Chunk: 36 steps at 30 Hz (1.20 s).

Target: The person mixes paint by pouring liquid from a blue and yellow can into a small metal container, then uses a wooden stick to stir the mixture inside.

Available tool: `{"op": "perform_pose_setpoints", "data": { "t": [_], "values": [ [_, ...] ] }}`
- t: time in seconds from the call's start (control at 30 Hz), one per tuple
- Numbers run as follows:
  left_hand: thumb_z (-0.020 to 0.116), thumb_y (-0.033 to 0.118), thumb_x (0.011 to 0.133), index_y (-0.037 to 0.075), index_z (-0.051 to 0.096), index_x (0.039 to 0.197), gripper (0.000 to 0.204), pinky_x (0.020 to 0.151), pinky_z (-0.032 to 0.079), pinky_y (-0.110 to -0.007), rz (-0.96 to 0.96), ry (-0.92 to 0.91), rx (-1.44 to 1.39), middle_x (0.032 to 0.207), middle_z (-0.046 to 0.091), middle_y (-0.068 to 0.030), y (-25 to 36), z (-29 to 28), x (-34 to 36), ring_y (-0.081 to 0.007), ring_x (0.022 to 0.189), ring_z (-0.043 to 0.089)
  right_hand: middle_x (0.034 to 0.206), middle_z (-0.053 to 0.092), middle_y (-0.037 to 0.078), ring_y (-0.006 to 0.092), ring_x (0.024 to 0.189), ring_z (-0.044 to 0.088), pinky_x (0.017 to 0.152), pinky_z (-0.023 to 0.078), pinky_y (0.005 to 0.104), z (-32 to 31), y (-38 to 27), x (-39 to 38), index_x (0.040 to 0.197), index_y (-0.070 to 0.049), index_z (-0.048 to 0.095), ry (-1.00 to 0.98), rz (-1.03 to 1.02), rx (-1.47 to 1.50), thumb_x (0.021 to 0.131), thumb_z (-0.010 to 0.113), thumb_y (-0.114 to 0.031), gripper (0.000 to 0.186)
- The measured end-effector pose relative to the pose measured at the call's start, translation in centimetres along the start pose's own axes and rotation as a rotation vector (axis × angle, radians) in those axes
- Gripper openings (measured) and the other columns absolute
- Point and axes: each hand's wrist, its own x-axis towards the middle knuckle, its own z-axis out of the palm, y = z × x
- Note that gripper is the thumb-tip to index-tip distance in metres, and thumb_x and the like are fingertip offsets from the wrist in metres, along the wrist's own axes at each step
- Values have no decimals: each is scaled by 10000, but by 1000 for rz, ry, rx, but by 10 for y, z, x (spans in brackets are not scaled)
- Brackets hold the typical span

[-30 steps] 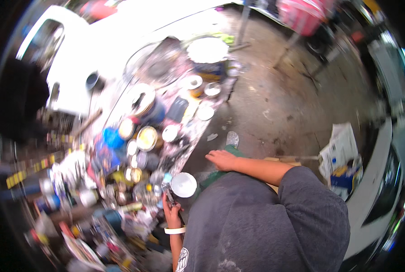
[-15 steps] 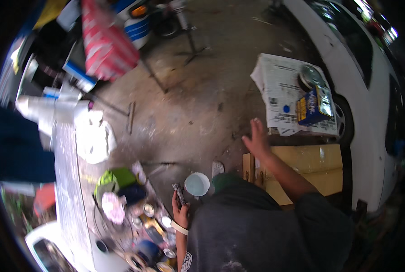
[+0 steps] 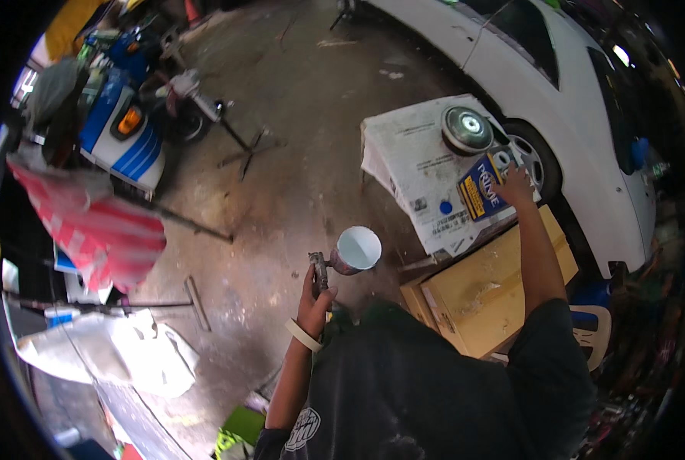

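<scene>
My left hand (image 3: 312,310) is closed around a spray gun (image 3: 319,272), held over the floor in front of me. The gun's round cup (image 3: 359,248) is pale inside and faces up. At the right, my right arm is stretched out. My right hand (image 3: 517,188) is at the top corner of a blue and yellow rectangular can (image 3: 482,188), its fingers spread over the can. Whether they press on it I cannot tell. The can stands on a newspaper-covered table (image 3: 404,153). Beside it are a round shiny metal thing (image 3: 467,129) and a blue cap (image 3: 445,207).
A cardboard box (image 3: 480,284) lies just in front of the table, near a plastic chair (image 3: 592,333). A white car (image 3: 580,138) stands along the right. At left are a blue and white motor scooter (image 3: 124,138), a metal stand (image 3: 246,153) and a red-and-white covered item (image 3: 89,222).
My view has turned right. My right hand has moved from the table's near edge to the can. The spray gun has moved forward with my left hand, away from the cluttered bench.
</scene>
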Motion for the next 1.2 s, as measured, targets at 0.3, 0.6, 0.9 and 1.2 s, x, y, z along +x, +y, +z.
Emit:
{"op": "perform_pose_setpoints", "data": {
  "t": [0.3, 0.6, 0.9, 1.2],
  "values": [
    [694, 264, 845, -34, 327, 1474, 787, 679, 495, -273, 46, -226, 336, 1131, 617, -153, 96, 65, 160, -153, 757, 597, 1527, 268, 250, 448, 1381, 315, 1065, 312, 610, 8, 19, 7, 1507, -133, 317, 64, -12, 193, 671, 803, -494, 1032],
    [721, 426, 793, -80, 374, 1432, 886, 1064, 395, -373, 332, -350, 707, 1365, 513, -295, 156, 225, 290, -353, 1274, 517, 1481, 331, 233, 413, 1348, 351, 1042, 335, 582, -31, 17, 14, 1444, -155, 441, 24, -242, 139, 677, 804, -399, 883],
    [749, 393, 776, -54, 394, 1432, 869, 1014, 444, -389, 404, -404, 1089, 1299, 566, -287, 164, 294, 334, -351, 1198, 578, 1386, 412, 268, 431, 1217, 466, 968, 373, 586, -50, 20, 43, 1393, -125, 497, -33, -552, 39, 696, 792, -369, 795],
    [760, 413, 754, -9, 406, 1440, 880, 969, 477, -418, 370, -438, 1210, 1234, 592, -279, 168, 295, 338, -388, 1123, 604, 1353, 430, 277, 431, 1199, 480, 947, 395, 584, -71, 6, 60, 1385, -105, 500, -192, -671, -131, 681, 801, -326, 797]
  ]
}}
